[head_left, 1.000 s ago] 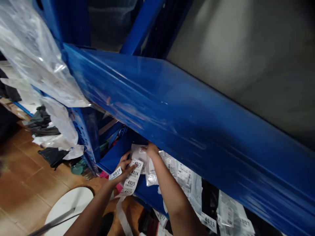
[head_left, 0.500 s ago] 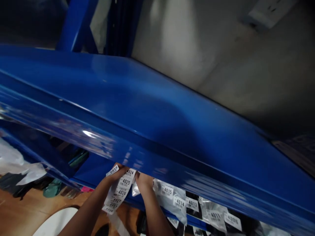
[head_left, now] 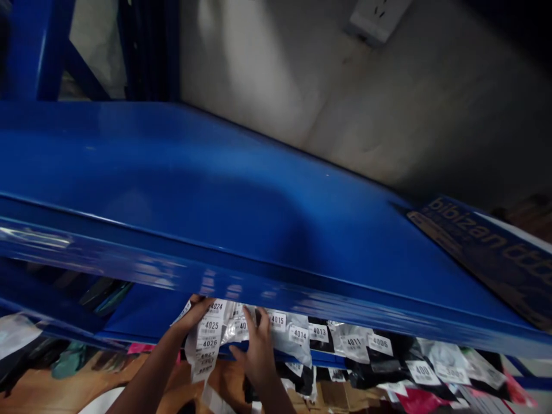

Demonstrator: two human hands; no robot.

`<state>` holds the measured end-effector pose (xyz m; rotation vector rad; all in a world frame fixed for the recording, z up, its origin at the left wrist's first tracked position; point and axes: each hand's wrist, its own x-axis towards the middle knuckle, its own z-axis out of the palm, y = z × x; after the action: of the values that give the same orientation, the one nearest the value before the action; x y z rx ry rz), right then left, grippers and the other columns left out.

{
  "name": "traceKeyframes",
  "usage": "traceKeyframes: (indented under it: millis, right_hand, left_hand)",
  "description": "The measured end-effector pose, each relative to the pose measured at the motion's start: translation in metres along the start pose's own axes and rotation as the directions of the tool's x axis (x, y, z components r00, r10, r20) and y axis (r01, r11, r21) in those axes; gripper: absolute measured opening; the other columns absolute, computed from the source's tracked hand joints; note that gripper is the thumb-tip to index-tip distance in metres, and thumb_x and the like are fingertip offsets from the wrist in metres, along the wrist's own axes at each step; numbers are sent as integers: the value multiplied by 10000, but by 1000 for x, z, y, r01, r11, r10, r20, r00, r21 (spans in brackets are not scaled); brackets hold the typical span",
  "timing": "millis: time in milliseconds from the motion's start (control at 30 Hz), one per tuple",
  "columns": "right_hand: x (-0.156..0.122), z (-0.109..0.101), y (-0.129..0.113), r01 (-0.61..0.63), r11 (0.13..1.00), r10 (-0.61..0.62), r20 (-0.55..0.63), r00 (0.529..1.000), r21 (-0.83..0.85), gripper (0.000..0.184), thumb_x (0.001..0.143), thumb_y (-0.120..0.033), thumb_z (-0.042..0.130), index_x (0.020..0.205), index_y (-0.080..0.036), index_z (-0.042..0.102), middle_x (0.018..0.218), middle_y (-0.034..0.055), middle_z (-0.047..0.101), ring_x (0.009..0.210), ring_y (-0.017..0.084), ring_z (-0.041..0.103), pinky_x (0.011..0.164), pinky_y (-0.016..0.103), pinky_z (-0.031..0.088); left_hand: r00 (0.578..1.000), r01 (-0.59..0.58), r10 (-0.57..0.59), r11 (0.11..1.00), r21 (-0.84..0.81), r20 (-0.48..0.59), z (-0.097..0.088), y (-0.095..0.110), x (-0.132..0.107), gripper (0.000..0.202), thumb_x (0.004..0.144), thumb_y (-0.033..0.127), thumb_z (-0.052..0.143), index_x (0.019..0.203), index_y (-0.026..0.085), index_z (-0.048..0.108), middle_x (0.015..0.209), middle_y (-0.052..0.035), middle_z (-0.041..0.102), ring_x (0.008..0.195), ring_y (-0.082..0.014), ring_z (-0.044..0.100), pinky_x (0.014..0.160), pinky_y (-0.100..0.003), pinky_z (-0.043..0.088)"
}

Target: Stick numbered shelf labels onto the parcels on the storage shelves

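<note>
Lowest numbers on the long white paper label strip (head_left: 209, 344) are blurred; the view's right edge crops a dark tan-lettered box (head_left: 487, 247).

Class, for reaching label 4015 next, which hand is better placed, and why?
Probably the right hand: it looks free, spread open close beside label 4015, while the left hand is farther away and appears to hold the label strip.

Left hand (head_left: 194, 313) extends forward, partly hidden; right hand (head_left: 257, 348) — near it — reaches upward, fingers (head_left: 264, 321) splayed.
</note>
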<state>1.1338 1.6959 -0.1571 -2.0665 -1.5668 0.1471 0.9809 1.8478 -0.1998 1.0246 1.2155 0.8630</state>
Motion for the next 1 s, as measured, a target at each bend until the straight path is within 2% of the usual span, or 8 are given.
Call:
traceKeyframes:
  millis: [133, 267, 333, 433, 600, 800, 900, 1000]
  right_hand:
    - [8, 9, -10, 3, 999, -3, 11, 1000, -38, 664, 654, -24, 654, 1261, -278, 567, 1235, 120, 571, 1206, 356, 507, 1012, 519, 429]
    - [42, 9, -12, -85, 995, 88, 56, 995, -59, 685, 503, -137, 830, 1155, -209, 631, 1124, 151, 651, 1155, 438, 517, 1013, 617, 364]
    - [55, 13, -10, -127, 992, 128, 80, 989, -20, 718, 431, -160, 863, 1114, -186, 647, 1111, 157, 665, 1122, 436, 550, 994, 593, 398]
    - [62, 23, -8, -141, 990, 139, 64, 988, 28, 610, 507, -162, 805, 1097, -183, 650, 1094, 142, 682, 1047, 370, 620, 921, 489, 494]
    - [45, 28, -3, -194, 979, 196, -26, 980, 58, 656, 548, -85, 707, 1192, -128, 591, 1171, 167, 654, 1078, 330, 624, 941, 410, 507]
    - [28, 6, 20, -236, 970, 241, -98, 966, 55, 714, 556, -21, 640, 1254, -138, 548, 1220, 151, 609, 1168, 323, 560, 1030, 422, 447]
    - [20, -8, 21, -220, 973, 225, -86, 971, 63, 829, 546, -64, 729, 1330, -157, 474, 1314, 161, 521, 1244, 332, 489, 1051, 433, 427]
    - [1, -22, 16, -204, 974, 212, -88, 973, 95, 910, 552, -112, 789, 1375, -217, 413, 1379, 148, 453, 1291, 335, 433, 1069, 463, 402]
  left_hand:
    - [997, 51, -51, 999, 1, 62, 3, 9, -1, 283, 450, 394, 789, 563, 197, 622, 545, -43, 668, 704, -304, 671, 660, -391, 540]
    - [993, 87, -85, 996, -14, 77, 2, 17, -6, 304, 440, 438, 771, 541, 201, 611, 559, -52, 679, 694, -305, 674, 633, -383, 538]
    - [993, 92, -89, 995, -27, 79, 3, 19, -6, 309, 442, 457, 760, 553, 205, 620, 566, -54, 685, 687, -301, 675, 634, -382, 537]
    - [993, 86, -82, 996, -38, 89, 10, 21, -4, 331, 447, 491, 744, 554, 205, 617, 545, -54, 673, 645, -287, 668, 614, -374, 533]
    - [987, 45, -43, 999, -13, 157, 34, 16, -8, 358, 530, 516, 736, 618, 180, 649, 654, -57, 702, 742, -269, 673, 675, -342, 534]
    - [988, -3, 3, 1000, 5, 156, 73, -7, -16, 473, 564, 629, 679, 636, 162, 641, 660, -57, 675, 752, -282, 665, 713, -381, 533]
    - [992, -63, 61, 998, 11, 114, 77, -14, -10, 524, 519, 679, 673, 657, 174, 641, 767, -72, 683, 896, -323, 648, 813, -421, 520]
    - [987, -144, 143, 990, 6, 72, 71, -15, -6, 543, 535, 690, 661, 760, 196, 669, 1052, -84, 667, 1139, -334, 552, 1019, -431, 412]
